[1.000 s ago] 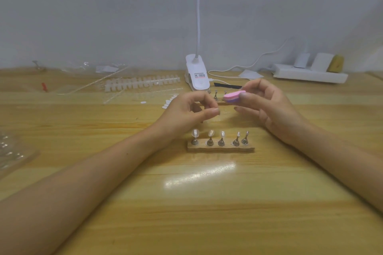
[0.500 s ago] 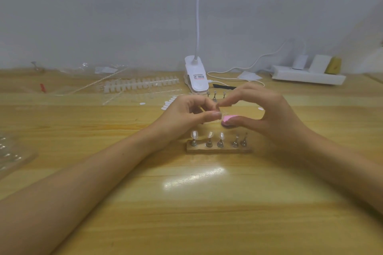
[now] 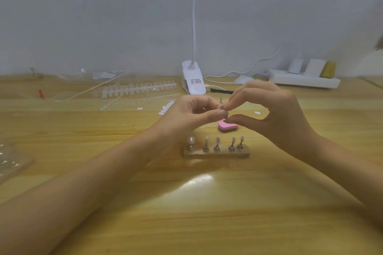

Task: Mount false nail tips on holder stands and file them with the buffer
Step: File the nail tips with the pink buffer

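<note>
Forearms reach inward, left grip and right grip curled, fingertips meeting in the middle

Between fingers — too small to tell, lamp head cropped

Wooden bench, with a glare patch front of centre. On it: a wooden holder base with five metal stands at centre. A pink buffer lies flat just behind it. White clip lamp base at the back, with a black strip beside it. White power strip back right. Nail tip strips and clear packaging back left, loose nail tips near them. Red piece far left. Clear plastic tray at the left edge.
</note>
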